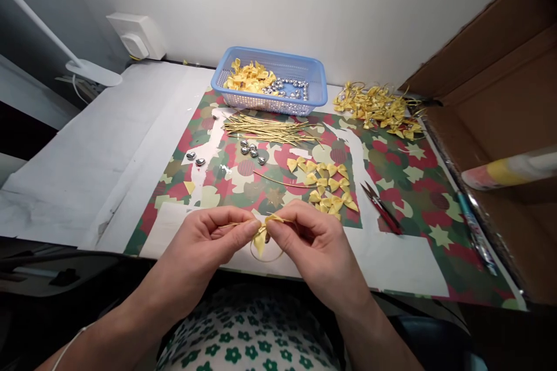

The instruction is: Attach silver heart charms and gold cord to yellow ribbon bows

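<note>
Clock centred on yellow ribbon bow, 12 toward wall. Bow held up over near side of worktop. Left hand at 9 o'clock: thumb and fingers clamped on bow. Right hand at 3: fingers likewise pinched on bow, tips close to left ones. Thin gold wire loop hanging at 6, just under both thumbs.

Toward 12: small cluster of silver beads, then bundle of gold wires, then blue basket with loose bows and more beads inside. Toward 11: two beads side by side. Between 1 and 2: rows of bows nearby; well beyond, tangled heap of bows. Past 2: red-handled snips, lying flat.
</note>
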The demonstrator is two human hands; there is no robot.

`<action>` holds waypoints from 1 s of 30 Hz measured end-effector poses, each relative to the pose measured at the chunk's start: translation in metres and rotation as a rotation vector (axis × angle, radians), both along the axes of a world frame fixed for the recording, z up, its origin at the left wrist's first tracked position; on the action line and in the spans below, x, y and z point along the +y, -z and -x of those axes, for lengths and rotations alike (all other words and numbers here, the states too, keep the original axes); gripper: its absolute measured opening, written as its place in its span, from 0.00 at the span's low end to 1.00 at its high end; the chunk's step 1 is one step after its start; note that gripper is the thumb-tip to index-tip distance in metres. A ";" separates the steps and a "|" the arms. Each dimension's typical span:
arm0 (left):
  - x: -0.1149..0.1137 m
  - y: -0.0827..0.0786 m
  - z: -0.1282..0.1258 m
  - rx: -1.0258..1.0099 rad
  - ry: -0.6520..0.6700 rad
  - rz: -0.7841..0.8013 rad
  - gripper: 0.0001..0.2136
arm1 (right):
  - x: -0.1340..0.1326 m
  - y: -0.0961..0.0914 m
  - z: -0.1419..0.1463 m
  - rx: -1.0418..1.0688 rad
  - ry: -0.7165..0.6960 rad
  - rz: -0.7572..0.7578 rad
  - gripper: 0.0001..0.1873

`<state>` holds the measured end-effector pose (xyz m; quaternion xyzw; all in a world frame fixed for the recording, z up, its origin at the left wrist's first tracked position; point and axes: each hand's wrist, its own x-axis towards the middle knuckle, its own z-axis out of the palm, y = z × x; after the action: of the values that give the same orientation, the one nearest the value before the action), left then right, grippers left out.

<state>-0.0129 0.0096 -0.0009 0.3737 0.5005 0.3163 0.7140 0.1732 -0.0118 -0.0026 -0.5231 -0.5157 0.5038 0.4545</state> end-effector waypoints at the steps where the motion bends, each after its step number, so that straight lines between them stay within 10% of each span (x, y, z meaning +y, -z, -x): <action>1: 0.000 0.000 0.000 0.007 -0.002 0.000 0.12 | 0.000 0.000 0.000 -0.006 0.010 -0.019 0.12; 17: 0.009 -0.007 0.020 0.276 -0.010 -0.348 0.21 | -0.001 0.000 0.006 -0.121 0.079 -0.154 0.08; 22: 0.021 -0.007 0.009 -0.024 0.209 -0.137 0.09 | -0.003 0.000 0.008 -0.164 0.077 -0.248 0.09; 30: 0.023 0.004 0.006 -0.193 0.141 0.111 0.09 | -0.003 -0.006 -0.010 -0.210 -0.118 -0.240 0.10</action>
<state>-0.0188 0.0326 -0.0049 0.3357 0.4187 0.2714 0.7990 0.1836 -0.0145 0.0032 -0.4838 -0.6467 0.4067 0.4269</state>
